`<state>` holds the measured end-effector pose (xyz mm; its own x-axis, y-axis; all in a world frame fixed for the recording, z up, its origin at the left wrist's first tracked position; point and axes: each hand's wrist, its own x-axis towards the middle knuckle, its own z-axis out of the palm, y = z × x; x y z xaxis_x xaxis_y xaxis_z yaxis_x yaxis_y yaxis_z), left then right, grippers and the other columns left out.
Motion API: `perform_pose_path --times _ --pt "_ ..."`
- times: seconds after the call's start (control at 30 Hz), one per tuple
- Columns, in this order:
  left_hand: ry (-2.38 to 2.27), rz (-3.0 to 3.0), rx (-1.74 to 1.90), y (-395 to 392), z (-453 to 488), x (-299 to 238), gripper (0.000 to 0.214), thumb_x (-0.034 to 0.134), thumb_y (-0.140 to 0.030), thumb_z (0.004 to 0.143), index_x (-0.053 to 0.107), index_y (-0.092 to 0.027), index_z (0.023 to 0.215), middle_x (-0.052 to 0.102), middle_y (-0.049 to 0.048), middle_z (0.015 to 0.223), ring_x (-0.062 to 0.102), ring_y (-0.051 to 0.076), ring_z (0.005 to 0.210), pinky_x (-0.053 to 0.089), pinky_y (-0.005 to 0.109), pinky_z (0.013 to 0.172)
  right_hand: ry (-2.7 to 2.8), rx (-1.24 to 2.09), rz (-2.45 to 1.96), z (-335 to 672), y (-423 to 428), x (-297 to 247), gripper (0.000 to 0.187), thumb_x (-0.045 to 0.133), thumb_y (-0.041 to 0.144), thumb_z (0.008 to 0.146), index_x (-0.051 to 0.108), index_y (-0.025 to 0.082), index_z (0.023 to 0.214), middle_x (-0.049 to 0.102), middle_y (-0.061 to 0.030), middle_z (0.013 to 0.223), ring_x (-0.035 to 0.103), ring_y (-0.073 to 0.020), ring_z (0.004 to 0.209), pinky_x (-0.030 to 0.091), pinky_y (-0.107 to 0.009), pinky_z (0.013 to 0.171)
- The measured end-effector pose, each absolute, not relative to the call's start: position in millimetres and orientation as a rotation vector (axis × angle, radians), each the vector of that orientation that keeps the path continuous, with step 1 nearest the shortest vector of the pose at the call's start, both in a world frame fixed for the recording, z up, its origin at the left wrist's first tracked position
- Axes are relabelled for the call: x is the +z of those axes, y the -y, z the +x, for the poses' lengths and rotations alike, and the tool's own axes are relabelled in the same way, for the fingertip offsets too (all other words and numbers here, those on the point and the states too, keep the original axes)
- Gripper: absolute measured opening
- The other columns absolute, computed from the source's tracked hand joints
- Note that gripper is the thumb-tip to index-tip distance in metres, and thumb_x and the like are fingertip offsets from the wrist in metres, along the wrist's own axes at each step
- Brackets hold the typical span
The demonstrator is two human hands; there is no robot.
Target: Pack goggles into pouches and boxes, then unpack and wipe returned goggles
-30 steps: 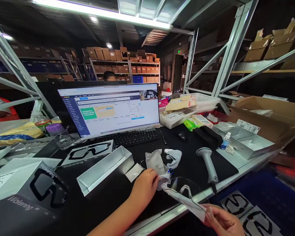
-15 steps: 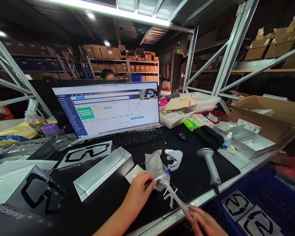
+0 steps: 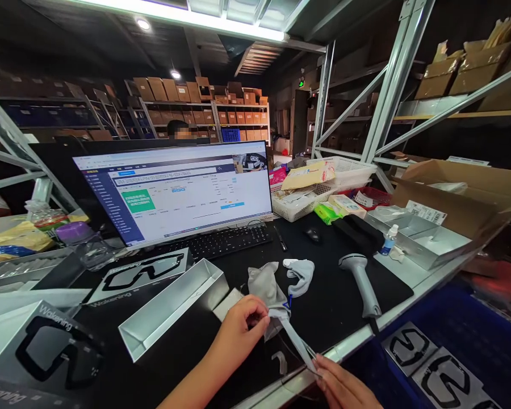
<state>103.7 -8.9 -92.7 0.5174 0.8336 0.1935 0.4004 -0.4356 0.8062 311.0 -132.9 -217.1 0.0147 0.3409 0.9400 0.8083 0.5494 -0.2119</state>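
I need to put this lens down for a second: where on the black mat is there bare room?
Bare mat lies between the grey cloth and the scanner, and again between the keyboard and the mouse. It is crowded to the left, around the open silver tray and printed boxes.

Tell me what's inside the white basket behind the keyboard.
The white basket holds a tan padded envelope lying across the top and white papers beneath it. Anything deeper is covered by these.
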Motion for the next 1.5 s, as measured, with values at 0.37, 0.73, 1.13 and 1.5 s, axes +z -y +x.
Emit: perform_pose_path --times 0.37,0.73,1.13,1.5 --pt "-1.006 2.158 0.706 20 104 -89 0.020 0.050 -0.034 0.093 0.058 -0.022 0.080 0.050 0.0055 0.102 0.052 0.018 0.087 0.045 0.028 0.072 1.225 0.066 -1.280 314 123 -208 0.015 0.071 0.026 0.087 0.081 0.021 0.097 0.081 -0.0057 0.093 0.078 -0.0233 0.081 0.065 -0.023 0.072" --pt "-0.985 2.155 0.903 21 97 -94 0.027 0.045 -0.042 0.098 0.057 -0.022 0.083 0.046 0.0049 0.099 0.050 0.019 0.090 0.045 0.031 0.079 1.660 -0.106 -0.983 303 108 -193 0.032 0.052 0.013 0.097 0.070 0.018 0.123 0.076 -0.0106 0.114 0.075 -0.0208 0.100 0.062 -0.023 0.088" --pt "-1.125 2.143 0.910 22 98 -95 0.027 0.043 -0.041 0.099 0.054 -0.023 0.082 0.048 0.0031 0.093 0.050 0.019 0.083 0.046 0.031 0.077 1.283 -0.117 -1.132 284 85 -173 0.016 0.064 0.019 0.090 0.079 0.019 0.095 0.080 -0.0070 0.087 0.078 -0.0204 0.076 0.065 -0.024 0.072" --pt "-1.095 2.321 0.973 19 94 -72 0.023 0.041 -0.035 0.099 0.054 -0.023 0.083 0.051 0.0053 0.095 0.053 0.020 0.085 0.050 0.033 0.076 1.682 -0.345 -0.996 270 78 -160 0.029 0.046 0.007 0.095 0.073 0.015 0.100 0.079 -0.0126 0.097 0.076 -0.0169 0.070 0.064 -0.024 0.066"
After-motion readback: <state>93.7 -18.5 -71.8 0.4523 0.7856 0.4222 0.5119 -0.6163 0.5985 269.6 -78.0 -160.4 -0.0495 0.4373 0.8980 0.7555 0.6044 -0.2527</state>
